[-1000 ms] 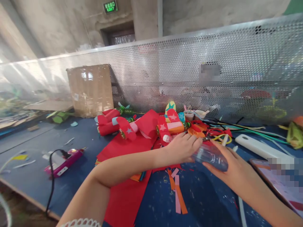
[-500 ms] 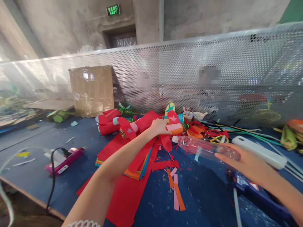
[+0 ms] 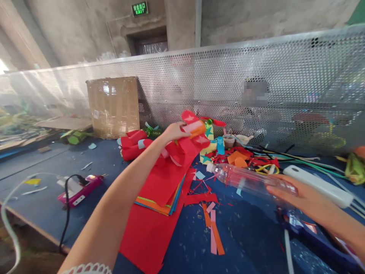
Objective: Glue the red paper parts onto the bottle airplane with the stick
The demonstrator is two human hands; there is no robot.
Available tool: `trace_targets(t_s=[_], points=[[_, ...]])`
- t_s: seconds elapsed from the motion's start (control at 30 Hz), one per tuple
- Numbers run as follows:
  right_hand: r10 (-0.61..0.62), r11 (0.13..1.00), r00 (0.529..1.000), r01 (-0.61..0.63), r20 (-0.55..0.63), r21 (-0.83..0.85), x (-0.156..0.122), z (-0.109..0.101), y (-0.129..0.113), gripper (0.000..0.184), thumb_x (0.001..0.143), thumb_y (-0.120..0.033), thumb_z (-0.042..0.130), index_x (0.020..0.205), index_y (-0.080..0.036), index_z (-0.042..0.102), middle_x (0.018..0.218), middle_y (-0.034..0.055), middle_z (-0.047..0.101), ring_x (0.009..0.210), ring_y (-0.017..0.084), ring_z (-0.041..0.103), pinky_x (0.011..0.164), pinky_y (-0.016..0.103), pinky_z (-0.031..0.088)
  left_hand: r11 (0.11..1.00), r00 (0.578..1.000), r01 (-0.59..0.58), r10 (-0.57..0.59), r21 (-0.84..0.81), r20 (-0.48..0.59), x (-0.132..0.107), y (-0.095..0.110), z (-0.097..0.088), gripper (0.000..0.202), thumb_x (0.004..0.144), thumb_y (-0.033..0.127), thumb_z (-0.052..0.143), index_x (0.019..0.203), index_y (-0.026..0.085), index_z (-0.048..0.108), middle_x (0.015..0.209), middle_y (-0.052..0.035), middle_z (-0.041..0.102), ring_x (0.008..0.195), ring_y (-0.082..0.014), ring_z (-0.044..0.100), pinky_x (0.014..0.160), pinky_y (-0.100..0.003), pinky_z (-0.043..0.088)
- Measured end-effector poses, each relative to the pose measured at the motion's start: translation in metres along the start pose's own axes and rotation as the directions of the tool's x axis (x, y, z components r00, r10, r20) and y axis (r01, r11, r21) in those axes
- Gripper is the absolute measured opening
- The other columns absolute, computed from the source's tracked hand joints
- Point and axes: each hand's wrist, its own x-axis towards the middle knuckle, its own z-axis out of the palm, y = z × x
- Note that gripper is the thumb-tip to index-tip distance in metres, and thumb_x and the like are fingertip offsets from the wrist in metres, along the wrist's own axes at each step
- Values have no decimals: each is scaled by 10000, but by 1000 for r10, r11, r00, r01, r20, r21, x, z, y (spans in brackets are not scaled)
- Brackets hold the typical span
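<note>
My left hand (image 3: 176,131) is closed on a toy plane (image 3: 195,131), red with a pink and orange band, pale stars on its wings and a green end with a red propeller-like strip. It is held up above the pile of red felt sheets (image 3: 159,186). My right hand (image 3: 293,192) grips a clear plastic bottle (image 3: 242,176) round its base. The bottle lies nearly level, with its white neck end pointing left. Beyond it stands a yellow piece with teal stars (image 3: 205,154). Other red planes (image 3: 134,144) rest left of the pile.
Orange and pink strips (image 3: 213,232) and red scraps litter the blue table (image 3: 242,236). A blue glue-gun-like tool (image 3: 316,239) and a white power strip (image 3: 316,186) lie at right. A magenta power strip (image 3: 80,192) sits left. Cardboard (image 3: 114,110) leans on the perforated metal screen (image 3: 216,76).
My left hand has lifted the toy plane up and to the left, uncovering the yellow starred piece. My right hand still holds the bottle in nearly the same place.
</note>
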Motion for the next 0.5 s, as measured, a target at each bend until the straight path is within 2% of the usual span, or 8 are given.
trace_targets(t_s=[0.1,0.2,0.27,0.37,0.43,0.5], points=[[16,999,1000,-16,6,-28,1,3,4,444,776,-565,569,1047,-239,700,1038,93,755,965,324,706,815,406,571,993,992,119,-118,22,-50,1,-40,-28,592,740,435,672,1269,187,578,1255,-40,644,1153,-285,589,955,-308,449],[43,998,999,-42,17,-44,2,5,5,418,760,-568,574,1020,-266,701,1017,75,760,972,323,704,846,417,564,969,969,237,-232,64,-84,-2,-77,-44,541,683,409,721,1175,202,633,1156,-34,687,1113,-304,608,912,-309,464],[38,999,999,-38,14,-31,2,6,3,387,760,-557,574,994,-276,703,1005,78,762,966,320,706,858,417,561,949,950,304,-294,90,-106,-6,-98,-49,511,655,364,753,1129,202,651,1095,-39,703,1096,-311,616,900,-308,470],[41,999,998,-41,38,-6,3,6,0,364,741,-549,585,963,-286,702,1002,85,763,947,326,712,856,437,564,922,924,370,-352,118,-149,-16,-122,-51,504,687,337,763,1143,164,638,1107,-65,688,1110,-321,600,926,-329,466],[52,999,997,-52,54,-5,4,5,0,369,707,-551,607,946,-286,702,974,93,767,923,346,716,844,467,567,916,917,380,-355,127,-182,-24,-133,-50,495,754,336,735,1189,140,602,1176,-74,645,1161,-326,558,973,-383,449],[60,998,996,-60,68,-11,6,4,1,369,694,-551,622,945,-291,703,945,100,770,894,362,720,810,487,577,913,911,389,-362,119,-198,-31,-143,-48,413,853,343,655,1204,141,574,1228,-85,597,1127,-292,571,943,-448,480]])
